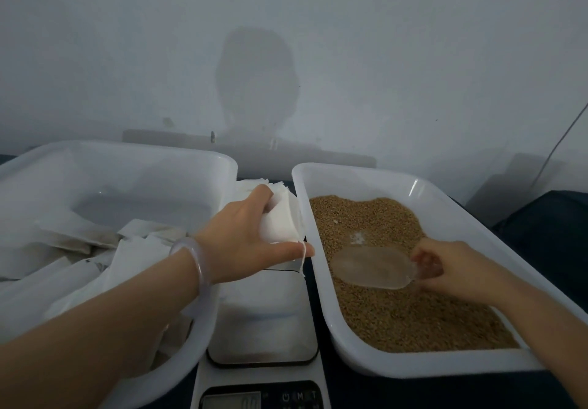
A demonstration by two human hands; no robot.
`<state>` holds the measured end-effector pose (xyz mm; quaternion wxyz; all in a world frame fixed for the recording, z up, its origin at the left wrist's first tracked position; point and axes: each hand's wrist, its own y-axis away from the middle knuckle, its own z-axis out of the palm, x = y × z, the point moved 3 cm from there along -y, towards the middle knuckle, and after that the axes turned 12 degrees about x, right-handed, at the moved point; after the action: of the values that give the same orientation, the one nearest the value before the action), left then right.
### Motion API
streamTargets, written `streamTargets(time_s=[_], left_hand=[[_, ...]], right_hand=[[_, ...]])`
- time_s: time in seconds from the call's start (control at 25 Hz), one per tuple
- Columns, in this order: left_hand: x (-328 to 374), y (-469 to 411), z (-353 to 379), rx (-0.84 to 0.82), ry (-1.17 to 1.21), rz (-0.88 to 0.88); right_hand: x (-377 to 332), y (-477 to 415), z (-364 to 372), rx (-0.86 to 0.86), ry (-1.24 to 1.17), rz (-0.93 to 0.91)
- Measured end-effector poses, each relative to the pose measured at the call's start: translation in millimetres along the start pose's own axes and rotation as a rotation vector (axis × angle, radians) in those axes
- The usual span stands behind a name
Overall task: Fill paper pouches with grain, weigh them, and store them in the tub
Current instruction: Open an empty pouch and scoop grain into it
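Note:
My left hand [241, 237] grips a white paper pouch [283, 217] with a dangling string, held above the gap between the two tubs. My right hand [458, 268] holds the handle of a clear plastic scoop [372, 267], which lies on the brown grain [397, 307] in the white tray [366, 361] on the right. The white tub [127, 151] on the left holds several filled pouches [95, 249]. A digital scale [264, 313] sits between the tubs, below my left hand.
A stack of empty white pouches [251, 186] lies behind the scale between the tubs. A pale wall rises just behind the table, with a thin cable [553, 151] at the right. Dark cloth covers the table at the far right.

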<state>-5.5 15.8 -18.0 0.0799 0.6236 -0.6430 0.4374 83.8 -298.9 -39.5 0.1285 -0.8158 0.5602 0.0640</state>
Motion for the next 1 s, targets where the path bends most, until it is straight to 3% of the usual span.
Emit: streamTargets(time_s=[0.12, 0.48, 0.72, 0.92, 1.0], left_hand=[[0.4, 0.1, 1.4, -0.02, -0.007, -0.001], [-1.2, -1.1, -0.3, -0.01, 0.003, -0.008], [0.9, -0.7, -1.4, -0.019, 0.031, -0.022], [30.2, -4.2, -14.8, 0.082, 0.13, -0.033], [55.7, -3.8, -13.4, 0.014, 0.202, 0.001]], right_hand=[[-9.7, 8.5, 2.2, -0.144, -0.06, -0.099], [-12.3, 29.6, -13.3, -0.28, -0.064, -0.196], [1.9, 43.9, -9.0, -0.144, -0.138, -0.215], [9.4, 37.5, -9.7, 0.043, -0.185, -0.148], [10.9, 35.1, -7.6, 0.077, -0.201, -0.122]])
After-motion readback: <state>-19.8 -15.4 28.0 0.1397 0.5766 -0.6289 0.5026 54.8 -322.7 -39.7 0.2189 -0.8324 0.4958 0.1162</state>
